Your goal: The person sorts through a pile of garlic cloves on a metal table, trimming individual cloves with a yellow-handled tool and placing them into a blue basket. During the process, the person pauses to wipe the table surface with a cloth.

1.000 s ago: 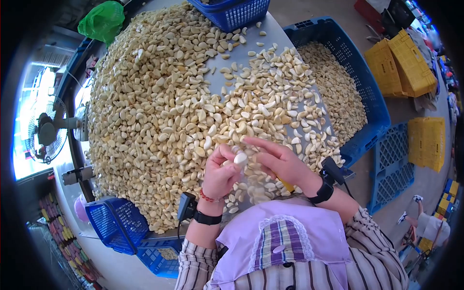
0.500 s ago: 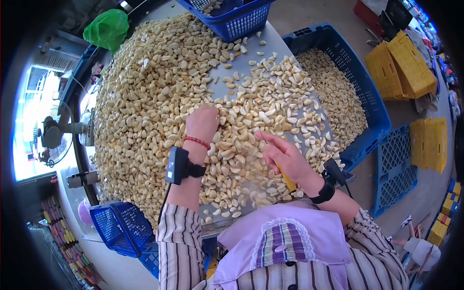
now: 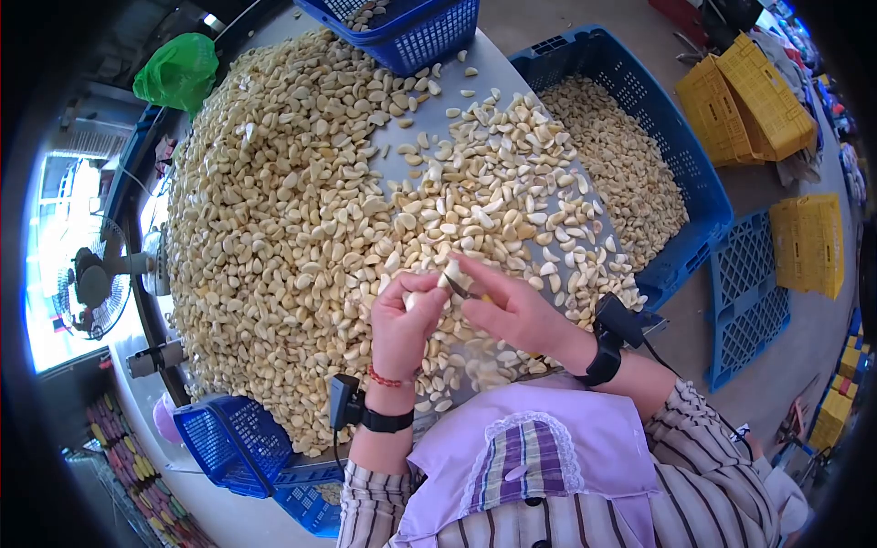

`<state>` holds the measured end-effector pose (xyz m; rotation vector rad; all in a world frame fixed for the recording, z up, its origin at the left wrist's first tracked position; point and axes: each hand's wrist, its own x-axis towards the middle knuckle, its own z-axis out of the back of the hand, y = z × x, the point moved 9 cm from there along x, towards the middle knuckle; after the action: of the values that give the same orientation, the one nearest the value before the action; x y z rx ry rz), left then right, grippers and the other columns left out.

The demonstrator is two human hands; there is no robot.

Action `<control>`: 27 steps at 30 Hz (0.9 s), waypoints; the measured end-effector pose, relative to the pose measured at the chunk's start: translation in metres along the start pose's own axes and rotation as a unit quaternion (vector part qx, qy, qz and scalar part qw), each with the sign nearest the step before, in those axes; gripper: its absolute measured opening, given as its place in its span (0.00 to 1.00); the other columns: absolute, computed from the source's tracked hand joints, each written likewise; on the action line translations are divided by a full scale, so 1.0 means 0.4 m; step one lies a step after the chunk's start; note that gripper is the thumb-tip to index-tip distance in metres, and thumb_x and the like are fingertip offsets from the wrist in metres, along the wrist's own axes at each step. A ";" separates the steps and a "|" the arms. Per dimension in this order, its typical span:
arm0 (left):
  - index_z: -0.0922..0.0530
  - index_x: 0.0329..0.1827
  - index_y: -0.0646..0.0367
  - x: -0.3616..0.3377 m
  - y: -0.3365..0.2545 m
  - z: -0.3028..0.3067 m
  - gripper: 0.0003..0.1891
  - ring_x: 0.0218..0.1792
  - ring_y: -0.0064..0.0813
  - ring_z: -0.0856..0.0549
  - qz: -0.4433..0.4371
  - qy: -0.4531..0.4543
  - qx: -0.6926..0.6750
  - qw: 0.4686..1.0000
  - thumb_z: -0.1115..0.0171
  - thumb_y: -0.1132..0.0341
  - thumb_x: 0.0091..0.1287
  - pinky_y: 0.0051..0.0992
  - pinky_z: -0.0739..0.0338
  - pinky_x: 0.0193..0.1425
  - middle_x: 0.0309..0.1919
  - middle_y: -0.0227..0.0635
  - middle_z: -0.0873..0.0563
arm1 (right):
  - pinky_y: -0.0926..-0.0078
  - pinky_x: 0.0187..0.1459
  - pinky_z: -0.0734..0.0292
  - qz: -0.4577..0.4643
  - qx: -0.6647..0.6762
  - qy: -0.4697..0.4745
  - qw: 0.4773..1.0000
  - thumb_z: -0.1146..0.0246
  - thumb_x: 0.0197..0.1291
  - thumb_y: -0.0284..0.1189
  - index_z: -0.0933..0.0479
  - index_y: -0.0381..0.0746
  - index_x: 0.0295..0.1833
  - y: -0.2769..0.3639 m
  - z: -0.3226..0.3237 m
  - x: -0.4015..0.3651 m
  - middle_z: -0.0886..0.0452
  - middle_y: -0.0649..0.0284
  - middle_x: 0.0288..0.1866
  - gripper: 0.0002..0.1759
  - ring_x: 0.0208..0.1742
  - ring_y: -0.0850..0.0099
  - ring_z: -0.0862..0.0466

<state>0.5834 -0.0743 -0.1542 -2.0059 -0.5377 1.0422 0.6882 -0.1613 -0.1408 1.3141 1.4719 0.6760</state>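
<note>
Pale peeled cloves, garlic by their look, lie in a large heap (image 3: 274,210) on a metal table (image 3: 512,64). Over its near part, my left hand (image 3: 406,320) is closed round cloves, one of them held up at the fingertips. My right hand (image 3: 516,315) grips a small knife (image 3: 459,289) with a yellow handle. The dark blade touches or nearly touches the clove at my left fingertips. Both hands are close together, fingertips almost meeting.
A big blue crate (image 3: 703,196) of cloves stands right of the table. Blue baskets sit at the far edge (image 3: 416,41) and lower left (image 3: 228,438). There are also a green bag (image 3: 178,73), a fan (image 3: 96,274), yellow crates (image 3: 808,242) and a blue pallet (image 3: 749,292).
My left hand has come back from the heap toward my body and now holds cloves. My right hand has moved slightly left, bringing the knife up to my left fingertips.
</note>
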 end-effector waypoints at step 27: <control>0.25 0.45 0.59 -0.327 -0.346 0.552 0.10 0.21 0.10 0.29 -0.320 -0.441 0.068 0.836 0.45 0.62 0.71 0.09 0.40 0.17 0.29 0.24 0.24 | 0.90 0.20 0.38 0.011 0.107 -0.186 0.977 0.47 0.71 0.40 0.36 0.40 0.69 -0.001 0.210 -0.031 0.30 0.72 0.27 0.26 0.20 0.86 0.34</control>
<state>0.3260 0.0216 -0.0557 -0.9641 -1.4461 1.4506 0.7638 -0.1905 -0.1657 1.5279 1.2476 0.2666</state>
